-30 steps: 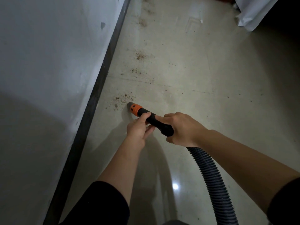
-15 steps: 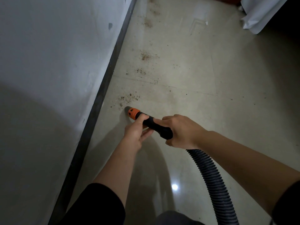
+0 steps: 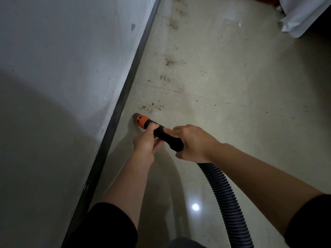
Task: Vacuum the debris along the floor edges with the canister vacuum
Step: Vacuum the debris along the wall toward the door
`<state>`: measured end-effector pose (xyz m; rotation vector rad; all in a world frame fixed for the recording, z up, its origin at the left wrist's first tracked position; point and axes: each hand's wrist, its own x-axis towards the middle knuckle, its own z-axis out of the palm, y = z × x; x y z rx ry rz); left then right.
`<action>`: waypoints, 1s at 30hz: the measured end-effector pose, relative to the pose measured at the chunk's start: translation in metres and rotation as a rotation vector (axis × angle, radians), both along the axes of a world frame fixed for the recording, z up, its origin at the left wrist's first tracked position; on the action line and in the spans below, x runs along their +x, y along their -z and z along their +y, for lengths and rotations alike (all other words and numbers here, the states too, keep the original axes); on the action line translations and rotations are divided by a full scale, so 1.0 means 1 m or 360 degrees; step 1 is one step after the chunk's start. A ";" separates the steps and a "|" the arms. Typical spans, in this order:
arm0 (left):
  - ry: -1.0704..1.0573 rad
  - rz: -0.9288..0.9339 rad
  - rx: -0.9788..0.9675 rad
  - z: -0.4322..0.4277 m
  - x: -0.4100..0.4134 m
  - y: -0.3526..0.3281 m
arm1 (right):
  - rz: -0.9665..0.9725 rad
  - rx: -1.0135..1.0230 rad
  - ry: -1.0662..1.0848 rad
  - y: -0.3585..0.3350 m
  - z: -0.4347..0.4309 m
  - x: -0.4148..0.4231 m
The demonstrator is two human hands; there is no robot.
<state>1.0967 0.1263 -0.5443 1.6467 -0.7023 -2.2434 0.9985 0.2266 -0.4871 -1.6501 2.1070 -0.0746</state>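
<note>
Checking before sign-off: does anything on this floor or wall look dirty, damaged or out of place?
Yes. Brown debris patches lie scattered on the floor beside the dark baseboard, ahead of the orange-tipped nozzle. The wall bears a small dark mark, chip or stain, I cannot tell.

Nozzle (image 3: 141, 120) beside baseboard (image 3: 123, 97), debris (image 3: 151, 106) just ahead

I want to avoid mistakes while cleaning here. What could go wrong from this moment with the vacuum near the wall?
The orange nozzle sits just short of the nearest debris patch; a fast push might scatter crumbs. It is close to the dark baseboard and could scrape it. The farther patches lie off the edge, so a pass hugging the wall may miss them.
</note>
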 end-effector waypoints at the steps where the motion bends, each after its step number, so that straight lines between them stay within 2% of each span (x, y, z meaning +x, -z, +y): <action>1: -0.0021 -0.0012 0.0001 -0.001 0.000 0.000 | 0.0000 -0.0006 -0.0005 0.001 -0.002 0.001; 14: -0.0377 -0.0118 -0.0064 -0.012 0.007 -0.009 | -0.0050 -0.0061 -0.0040 0.012 -0.031 0.010; 30: -0.0174 -0.0058 -0.0005 0.015 -0.023 -0.015 | 0.0113 0.0030 0.0084 -0.005 0.004 -0.009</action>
